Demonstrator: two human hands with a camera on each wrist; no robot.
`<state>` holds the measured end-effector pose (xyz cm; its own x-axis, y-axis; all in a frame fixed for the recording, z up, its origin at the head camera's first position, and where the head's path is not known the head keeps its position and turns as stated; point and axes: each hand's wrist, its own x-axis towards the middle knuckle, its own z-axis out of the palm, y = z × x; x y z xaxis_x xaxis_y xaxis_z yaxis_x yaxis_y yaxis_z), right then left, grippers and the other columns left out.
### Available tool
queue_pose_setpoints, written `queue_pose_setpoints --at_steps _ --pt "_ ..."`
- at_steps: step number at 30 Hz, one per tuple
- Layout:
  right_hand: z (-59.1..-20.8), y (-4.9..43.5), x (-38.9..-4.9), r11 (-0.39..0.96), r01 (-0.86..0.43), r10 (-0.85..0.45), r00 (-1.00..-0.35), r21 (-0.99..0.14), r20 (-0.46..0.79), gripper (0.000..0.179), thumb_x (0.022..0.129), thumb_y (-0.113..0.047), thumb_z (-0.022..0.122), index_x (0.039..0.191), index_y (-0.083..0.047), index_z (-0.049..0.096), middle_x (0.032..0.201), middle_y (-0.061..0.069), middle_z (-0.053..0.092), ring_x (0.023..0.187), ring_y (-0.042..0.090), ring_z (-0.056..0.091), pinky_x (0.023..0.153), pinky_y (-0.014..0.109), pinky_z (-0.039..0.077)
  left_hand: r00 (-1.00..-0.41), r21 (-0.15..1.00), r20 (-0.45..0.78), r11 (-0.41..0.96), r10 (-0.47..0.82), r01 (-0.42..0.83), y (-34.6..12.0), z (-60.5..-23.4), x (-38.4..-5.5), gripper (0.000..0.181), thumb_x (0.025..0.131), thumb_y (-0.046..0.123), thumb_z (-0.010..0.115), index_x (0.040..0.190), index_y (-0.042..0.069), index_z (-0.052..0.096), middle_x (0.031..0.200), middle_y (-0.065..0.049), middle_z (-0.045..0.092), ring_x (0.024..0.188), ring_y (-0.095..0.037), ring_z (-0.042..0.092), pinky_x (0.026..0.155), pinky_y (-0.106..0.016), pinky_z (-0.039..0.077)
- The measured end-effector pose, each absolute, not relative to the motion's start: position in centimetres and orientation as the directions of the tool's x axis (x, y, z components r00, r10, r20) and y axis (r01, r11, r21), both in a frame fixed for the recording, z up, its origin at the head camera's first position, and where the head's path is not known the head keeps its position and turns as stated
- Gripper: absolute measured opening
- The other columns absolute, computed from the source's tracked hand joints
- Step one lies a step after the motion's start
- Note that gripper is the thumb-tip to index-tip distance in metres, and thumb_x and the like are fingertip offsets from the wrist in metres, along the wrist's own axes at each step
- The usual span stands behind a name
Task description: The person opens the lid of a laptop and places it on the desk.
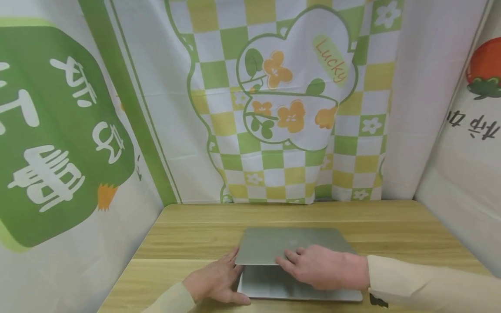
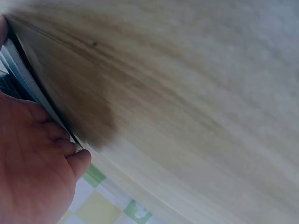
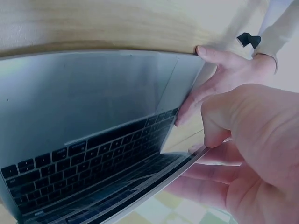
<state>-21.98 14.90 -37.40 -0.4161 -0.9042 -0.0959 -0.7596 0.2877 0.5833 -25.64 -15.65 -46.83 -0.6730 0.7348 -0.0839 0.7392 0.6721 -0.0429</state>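
Note:
A grey laptop lies on the wooden table, its lid (image 1: 266,243) raised part way above the base (image 1: 256,282). My right hand (image 1: 321,266) pinches the lid's front edge; in the right wrist view its thumb is on the screen side and the fingers are behind the lid. The black keyboard (image 3: 70,172) shows beneath the screen there. Along the base's left side rests my left hand (image 1: 219,278), fingers extended and thumb at the front corner. In the left wrist view that hand's palm (image 2: 37,158) is close against the laptop's edge.
Light wood grain marks the table (image 1: 188,234) around the laptop. A checked cloth (image 1: 293,165) with flower prints hangs behind it. Printed fabric walls stand at left (image 1: 145,108) and right (image 1: 462,165). A small black object (image 1: 379,301) sits under the right sleeve.

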Motion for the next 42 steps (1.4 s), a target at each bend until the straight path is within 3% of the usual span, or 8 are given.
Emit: queue_pose_setpoints --at_steps 11,15,21,28,42 --pt "-36.9 14.9 -22.5 0.295 -0.761 -0.913 -0.403 0.577 -0.065 0.052 0.092 -0.023 0.068 0.141 -0.014 0.051 0.126 0.001 0.067 0.091 0.011 0.070 0.058 0.020 0.054 -0.703 -0.090 -0.110 0.698 0.703 0.711 -15.5 -46.6 -25.4 0.111 0.082 0.083 0.044 0.153 -0.001 0.028 0.161 -0.017 0.027 0.149 -0.038 0.024 0.120 -0.041 0.030" --pt "-36.7 15.1 -22.9 0.321 -0.780 -0.910 -0.410 0.537 -0.053 0.052 0.093 -0.020 0.068 0.142 -0.014 0.050 0.126 0.001 0.067 0.089 0.011 0.070 0.057 0.020 0.054 -0.710 -0.105 -0.133 0.703 0.691 0.704 -15.4 -46.4 -25.3 0.112 0.082 0.084 0.043 0.151 -0.003 0.031 0.157 -0.019 0.034 0.148 -0.036 0.027 0.120 -0.041 0.032" --pt "-36.1 15.4 -23.4 0.346 -0.789 -0.902 -0.428 0.508 -0.049 0.050 0.096 -0.018 0.063 0.144 -0.016 0.049 0.131 0.001 0.065 0.099 0.012 0.070 0.052 0.019 0.051 -0.709 -0.161 -0.147 0.691 0.690 0.705 -15.2 -46.3 -25.3 0.111 0.082 0.083 0.043 0.148 -0.006 0.036 0.154 -0.022 0.037 0.146 -0.032 0.034 0.120 -0.038 0.031" --pt "-35.6 16.1 -23.9 0.370 -0.802 -0.903 -0.430 0.469 -0.022 0.049 0.095 -0.015 0.063 0.142 -0.015 0.050 0.130 0.001 0.066 0.102 0.015 0.070 0.048 0.018 0.045 -0.713 -0.149 -0.195 0.698 0.673 0.700 -15.1 -46.3 -25.3 0.111 0.083 0.084 0.039 0.150 -0.004 0.032 0.158 -0.022 0.030 0.148 -0.033 0.029 0.121 -0.037 0.030" --pt "-34.9 17.3 -24.6 0.400 -0.796 -0.903 -0.428 0.455 0.044 0.052 0.090 -0.007 0.067 0.139 -0.008 0.053 0.129 0.007 0.066 0.102 0.018 0.070 0.068 0.024 0.059 -0.709 -0.152 -0.199 0.694 0.676 0.704 -14.9 -46.2 -25.7 0.113 0.082 0.085 0.039 0.150 -0.005 0.032 0.159 -0.025 0.026 0.149 -0.034 0.025 0.121 -0.037 0.028"
